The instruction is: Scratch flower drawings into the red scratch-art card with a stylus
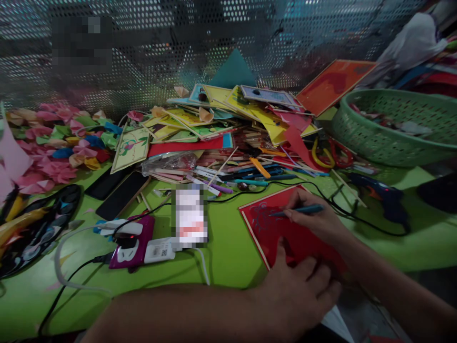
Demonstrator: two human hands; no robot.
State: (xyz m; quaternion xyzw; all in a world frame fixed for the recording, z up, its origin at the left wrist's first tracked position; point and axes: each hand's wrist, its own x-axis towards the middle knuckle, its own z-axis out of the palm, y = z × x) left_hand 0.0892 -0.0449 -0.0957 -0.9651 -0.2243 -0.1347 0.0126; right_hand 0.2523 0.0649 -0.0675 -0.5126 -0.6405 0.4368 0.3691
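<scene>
A red card [264,245] edged with thin pale sticks lies on the green table in front of me. Faint bluish line drawing shows near its upper left corner. My right hand [317,226] is closed around a blue pen [310,208], its tip at the drawing. Lower on the card rests my left hand [300,290], fingers spread and holding nothing. My left forearm crosses the table's front edge. The card's lower right part is hidden by my hands.
Left of the card are a lit phone [191,214] and a purple power strip [132,243] with cables. Framed cards [257,112] and pens pile up behind. A glue gun [382,195] and green basket [392,147] stand right; paper flowers [53,166] lie left.
</scene>
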